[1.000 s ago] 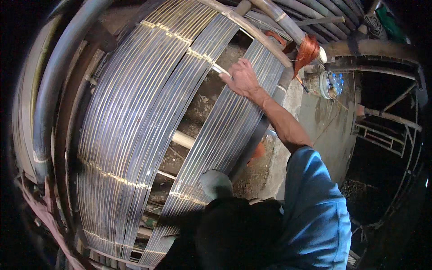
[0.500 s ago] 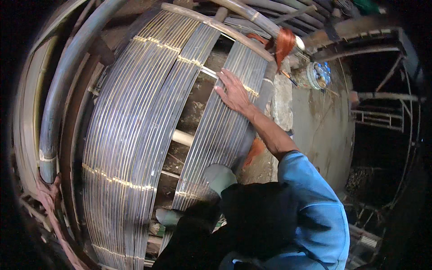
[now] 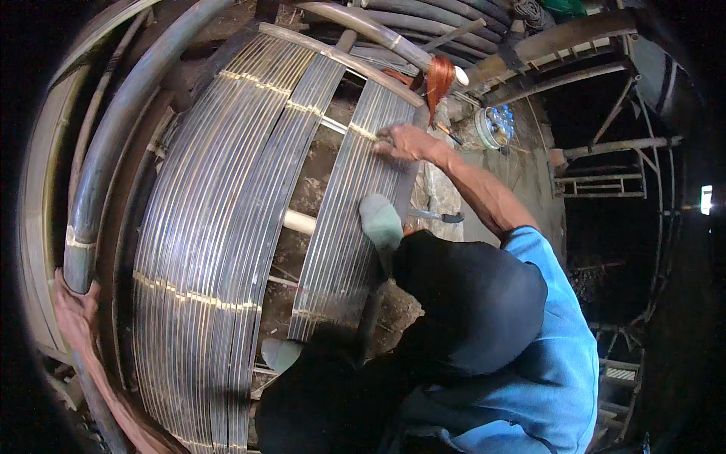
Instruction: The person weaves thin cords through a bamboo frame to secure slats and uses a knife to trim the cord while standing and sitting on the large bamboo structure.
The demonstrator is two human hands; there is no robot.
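Note:
At the far left, my left hand (image 3: 76, 306) wraps round a thick bamboo pole (image 3: 113, 147). My right hand (image 3: 408, 142) rests at the right edge of a narrow panel of dark split-bamboo slats (image 3: 344, 219), beside its pale binding. Its fingers are slightly bent and apart, with nothing seen between them. To the left lies a wider slatted surface (image 3: 204, 204), tied across with pale bands, and a gap separates the two. One socked foot (image 3: 380, 219) stands on the narrow panel. The other foot (image 3: 281, 353) is lower, near the gap, partly hidden by my dark-clad leg.
A wooden bar (image 3: 340, 57) crosses the slats' far end. Reddish-brown fibres (image 3: 439, 82) hang from a bamboo pole behind it. A dark-handled blade (image 3: 435, 216) lies by my foot. At right stands a bucket (image 3: 491, 129) holding blue-and-clear bottles. Long poles (image 3: 431, 23) lie at the back.
My right hand has gone from lying flat and spread on the slats to the panel's right edge, fingers more bent. The view has shifted, and the blade by my foot now shows.

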